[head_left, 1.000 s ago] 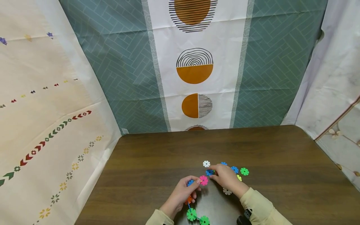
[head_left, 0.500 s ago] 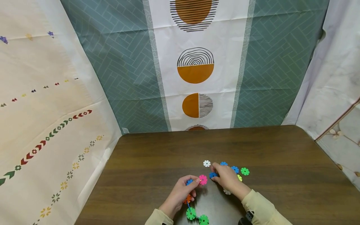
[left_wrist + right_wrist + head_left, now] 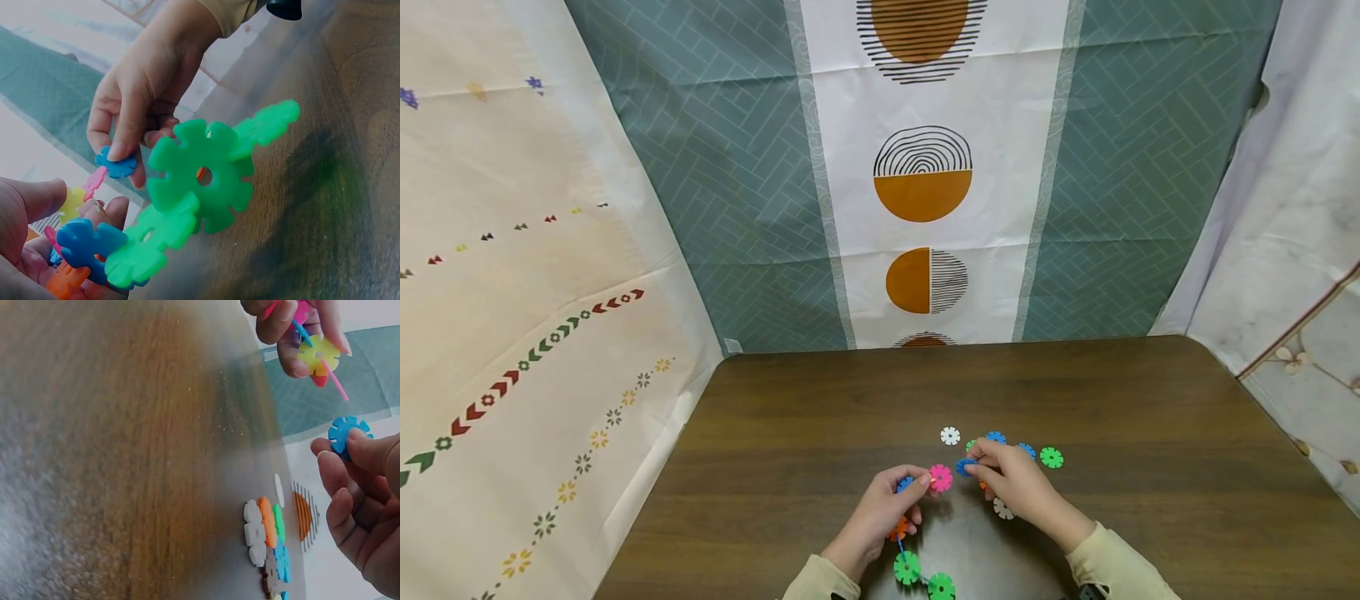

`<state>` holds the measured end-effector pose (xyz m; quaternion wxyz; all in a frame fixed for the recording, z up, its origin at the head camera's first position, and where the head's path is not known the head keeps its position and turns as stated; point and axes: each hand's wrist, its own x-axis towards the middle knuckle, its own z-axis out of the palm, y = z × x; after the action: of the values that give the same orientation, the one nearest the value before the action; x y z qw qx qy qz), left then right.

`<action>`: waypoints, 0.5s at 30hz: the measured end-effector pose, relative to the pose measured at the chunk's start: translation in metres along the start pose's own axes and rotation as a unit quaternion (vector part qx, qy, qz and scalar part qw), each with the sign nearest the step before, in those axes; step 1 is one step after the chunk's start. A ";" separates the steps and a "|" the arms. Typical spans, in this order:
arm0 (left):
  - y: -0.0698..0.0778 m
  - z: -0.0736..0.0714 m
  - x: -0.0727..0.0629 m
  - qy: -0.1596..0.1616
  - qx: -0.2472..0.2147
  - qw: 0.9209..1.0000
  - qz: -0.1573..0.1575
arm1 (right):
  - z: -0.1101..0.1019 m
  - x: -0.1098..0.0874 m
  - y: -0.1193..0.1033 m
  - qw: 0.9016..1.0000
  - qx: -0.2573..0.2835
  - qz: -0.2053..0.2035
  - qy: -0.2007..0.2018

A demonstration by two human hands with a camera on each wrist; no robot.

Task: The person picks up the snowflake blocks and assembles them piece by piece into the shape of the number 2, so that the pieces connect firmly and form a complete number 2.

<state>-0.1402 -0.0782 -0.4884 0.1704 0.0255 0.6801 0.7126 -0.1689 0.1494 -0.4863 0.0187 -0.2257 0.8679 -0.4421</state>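
My left hand (image 3: pixel 880 512) holds a linked chain of plastic snowflake discs, thumb and fingers pinching a yellow disc (image 3: pixel 309 361). A pink disc (image 3: pixel 942 478) sticks out from that end toward the right hand. Below the left hand the chain runs through blue and orange discs (image 3: pixel 898 529) to several green discs (image 3: pixel 172 165), slotted together at angles. My right hand (image 3: pixel 1026 492) pinches a single blue disc (image 3: pixel 340 431) between thumb and fingers. That blue disc is just right of the pink one, with a small gap between them.
Loose discs lie on the brown table (image 3: pixel 790 425) around and beyond the right hand: a white one (image 3: pixel 951 436), a green one (image 3: pixel 1052 457), a greyish-white one (image 3: pixel 1003 508), plus blue and orange ones partly hidden. Patterned cloths (image 3: pixel 760 208) hang behind the table.
My right hand has drawn the blue disc slightly right, away from beside the white disc, and its wrist has swung right, uncovering a green disc. The left hand has barely moved.
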 end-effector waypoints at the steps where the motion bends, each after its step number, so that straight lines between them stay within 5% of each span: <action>1: 0.000 0.000 0.000 0.000 0.000 1.000 0.001 | 0.000 -0.001 -0.001 1.000 0.007 -0.003 0.001; 15: 0.002 0.002 -0.001 -0.030 0.031 0.999 -0.011 | 0.006 -0.003 -0.006 0.993 -0.008 -0.120 0.017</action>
<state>-0.1389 -0.0768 -0.4859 0.1973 0.0446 0.6969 0.6880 -0.1622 0.1432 -0.4864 -0.0507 -0.3207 0.8381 -0.4384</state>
